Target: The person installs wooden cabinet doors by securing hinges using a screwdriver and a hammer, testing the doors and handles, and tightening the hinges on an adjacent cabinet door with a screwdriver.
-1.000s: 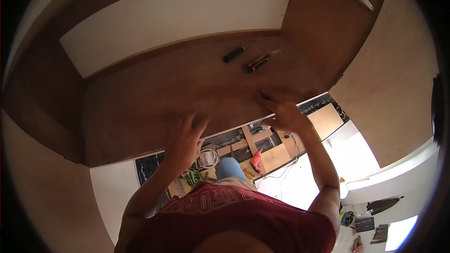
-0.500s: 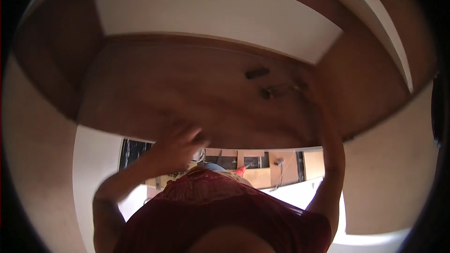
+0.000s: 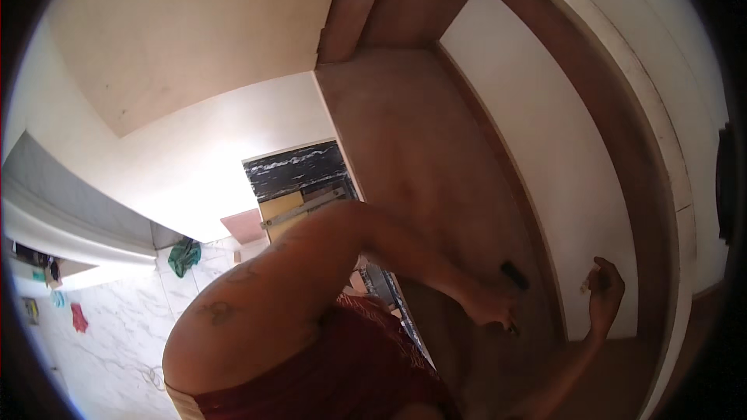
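Observation:
My left hand (image 3: pixel 492 309) reaches across the brown wooden shelf board (image 3: pixel 412 148) with its fingers bent downward and drawn together. At its fingertips is a small dark thing (image 3: pixel 513 331), too small to name. Just beyond that hand, a dark oblong block (image 3: pixel 514 274) lies on the board. My right hand (image 3: pixel 606 292) is raised at the right, in front of the white back panel (image 3: pixel 537 132). Its fingers are curled, and a small pale yellowish piece (image 3: pixel 585 286) shows at their tips; its kind cannot be made out.
Brown side boards (image 3: pixel 420 0) and a pale curved frame edge (image 3: pixel 678 210) enclose the shelf. Down to the left is a marble-patterned floor (image 3: pixel 117 319) with a green cloth (image 3: pixel 184 257) and a red cloth (image 3: pixel 78 317). Dark marbled panels (image 3: pixel 296 175) stand below the shelf.
The view has turned, so the shelf now runs down the right side. My left hand has come over to the dark things; my right hand has lifted off the board beside the back panel.

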`<state>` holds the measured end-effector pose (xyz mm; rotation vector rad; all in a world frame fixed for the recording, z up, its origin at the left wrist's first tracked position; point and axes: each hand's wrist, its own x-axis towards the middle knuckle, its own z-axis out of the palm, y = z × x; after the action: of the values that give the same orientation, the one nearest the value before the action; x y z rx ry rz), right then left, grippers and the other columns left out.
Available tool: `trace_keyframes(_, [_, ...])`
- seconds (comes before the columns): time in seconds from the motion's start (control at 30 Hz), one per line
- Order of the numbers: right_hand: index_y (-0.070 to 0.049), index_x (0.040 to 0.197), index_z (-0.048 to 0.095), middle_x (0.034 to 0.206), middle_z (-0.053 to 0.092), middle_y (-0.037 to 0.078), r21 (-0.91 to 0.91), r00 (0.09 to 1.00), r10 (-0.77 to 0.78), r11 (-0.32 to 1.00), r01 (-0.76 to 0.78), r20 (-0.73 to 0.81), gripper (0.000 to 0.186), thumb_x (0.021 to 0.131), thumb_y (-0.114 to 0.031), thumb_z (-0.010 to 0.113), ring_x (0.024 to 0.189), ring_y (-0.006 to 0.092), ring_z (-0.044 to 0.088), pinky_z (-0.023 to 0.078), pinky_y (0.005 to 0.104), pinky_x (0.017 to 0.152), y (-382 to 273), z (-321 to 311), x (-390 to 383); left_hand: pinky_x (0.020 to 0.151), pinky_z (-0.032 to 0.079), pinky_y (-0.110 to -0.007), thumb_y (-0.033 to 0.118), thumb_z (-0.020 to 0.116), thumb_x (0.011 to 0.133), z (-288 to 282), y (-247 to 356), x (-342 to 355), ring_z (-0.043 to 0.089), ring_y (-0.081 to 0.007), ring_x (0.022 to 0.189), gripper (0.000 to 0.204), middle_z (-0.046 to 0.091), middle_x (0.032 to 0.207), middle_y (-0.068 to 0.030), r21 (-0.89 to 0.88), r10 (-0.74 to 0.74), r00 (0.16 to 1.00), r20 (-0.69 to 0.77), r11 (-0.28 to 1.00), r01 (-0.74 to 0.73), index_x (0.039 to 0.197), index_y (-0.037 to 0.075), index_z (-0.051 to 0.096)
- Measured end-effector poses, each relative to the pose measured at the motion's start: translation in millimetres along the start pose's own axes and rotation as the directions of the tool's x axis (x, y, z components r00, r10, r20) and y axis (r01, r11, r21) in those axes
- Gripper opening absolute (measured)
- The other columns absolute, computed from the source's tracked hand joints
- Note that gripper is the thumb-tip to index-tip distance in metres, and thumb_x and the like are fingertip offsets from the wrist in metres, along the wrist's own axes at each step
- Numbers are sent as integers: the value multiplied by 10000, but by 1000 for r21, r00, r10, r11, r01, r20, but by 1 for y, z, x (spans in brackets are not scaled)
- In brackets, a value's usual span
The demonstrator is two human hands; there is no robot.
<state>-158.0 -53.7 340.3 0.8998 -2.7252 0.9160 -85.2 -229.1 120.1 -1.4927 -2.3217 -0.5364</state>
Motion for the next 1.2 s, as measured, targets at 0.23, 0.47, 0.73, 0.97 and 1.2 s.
trace_keyframes(0.23, [31, 1093, 670, 880, 642, 41, 70, 965, -260, 962, 262, -35, 159, 968, -60, 634, 794, 119, 590, 498, 269, 755, -27, 39, 38, 959, 478, -488, 193, 649, 833, -99, -88, -147, 625, -365, 1007, 388, 660, 1092, -205, -36, -693, 633, -345, 684, 729, 1195, 52, 658])
trace_keyframes(0.47, [22, 1009, 713, 977, 718, 181, 102, 810, -527, 848, 519, 256, 128, 906, -39, 668, 922, 289, 706, 530, 358, 851, -98, 163, 104, 966, 463, -500, 124, 633, 777, -102, -187, -196, 645, -367, 933, 361, 690, 1035, -241, 337, -588, 502, -634, 374, 864, 1108, -10, 691])
trace_keyframes(0.73, [-24, 995, 730, 940, 742, 138, 164, 874, -481, 869, 466, 65, 146, 871, -97, 707, 903, 273, 719, 537, 378, 837, -118, 237, 146, 999, 505, -398, 41, 585, 847, -158, -93, -158, 613, -372, 1174, 550, 627, 1277, -219, -696, -840, 347, -416, 540, 473, 1396, 30, 551])
trace_keyframes(0.97, [-33, 1025, 722, 944, 745, 117, 69, 889, -457, 886, 458, -22, 171, 878, -118, 714, 893, 269, 722, 547, 372, 851, -106, 234, 133, 885, 569, -375, 92, 587, 866, -176, -84, -174, 683, -237, 988, 459, 701, 1084, -106, -996, -922, 377, -92, 87, -30, 1319, 37, 641])
trace_keyframes(1.2, [-15, 1509, 370, 1480, 466, 254, -473, 873, -175, 783, 404, 456, 590, 967, -117, 579, 1397, 400, 423, 373, 443, 1159, -58, 180, 66, 873, 573, -430, 272, 670, 845, -191, -147, -222, 710, -340, 912, 345, 744, 979, -166, -234, -824, 268, -500, 426, 874, 1116, 80, 765])
